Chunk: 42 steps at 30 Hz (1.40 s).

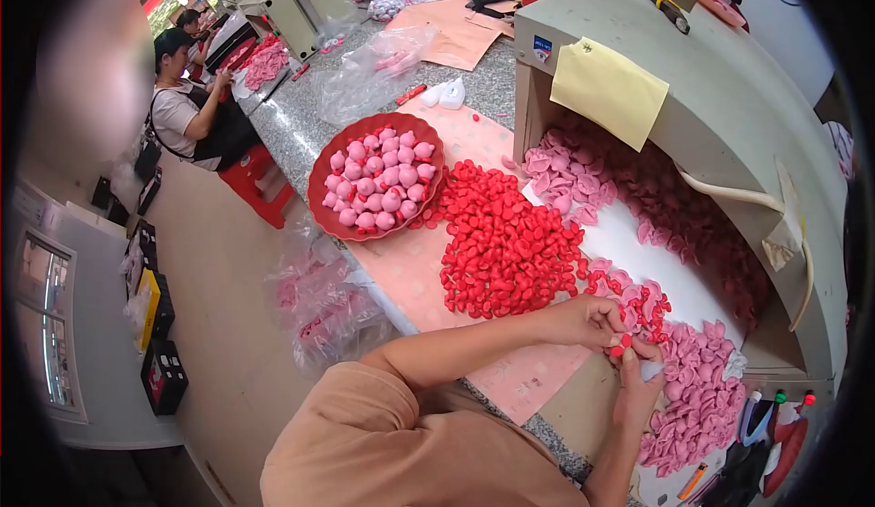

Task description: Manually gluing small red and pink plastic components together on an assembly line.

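Left hand [588, 321]: one, fingers pinched on a small red piece [622, 346]. Right hand [635, 388]: one, thumb and fingers closed on the same piece, a white patch showing at the fingers, its nature unclear. Small red piece: one, between both hands' fingertips, above the worktop's near edge. Pink pieces [697, 398]: a loose heap just beside the right hand. Red pieces [506, 243]: a large mound beyond the left forearm, on pink sheeting. Red bowl [317, 179]: one, scalloped rim, filled with round pink-and-red items, beside the mound. Clear plastic bag [360, 83]: crumpled, farther along the speckled counter. Co-worker [196, 110]: one, seated in the background.
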### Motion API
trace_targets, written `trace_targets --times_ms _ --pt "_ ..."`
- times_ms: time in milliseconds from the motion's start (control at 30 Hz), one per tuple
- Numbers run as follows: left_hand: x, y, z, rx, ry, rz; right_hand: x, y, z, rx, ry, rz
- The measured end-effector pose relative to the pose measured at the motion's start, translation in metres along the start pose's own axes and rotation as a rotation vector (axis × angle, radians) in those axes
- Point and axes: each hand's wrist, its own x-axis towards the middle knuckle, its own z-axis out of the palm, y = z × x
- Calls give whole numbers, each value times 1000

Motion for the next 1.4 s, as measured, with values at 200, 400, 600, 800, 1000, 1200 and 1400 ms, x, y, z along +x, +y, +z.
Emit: trace_targets --times_ms 200,400,600,800,1000,1200,1400 --pt "-3 6 1 14 5 -28 0 2 3 26 24 0" --pt "-1 1 1 -17 17 20 2 3 -2 -19 -1 -10" --pt "-1 3 1 15 -2 -52 -1 1 0 16 10 -4" --pt "-2 3 1 -1 9 -34 -1 -1 1 4 8 -13" --pt "-1 4 1 5 -21 -31 0 -1 0 0 6 -7" --pt "-3 7 2 9 10 -44 1 3 0 40 9 -12" --pt "-1 1 2 14 38 -13 0 3 -2 -20 -1 -7"
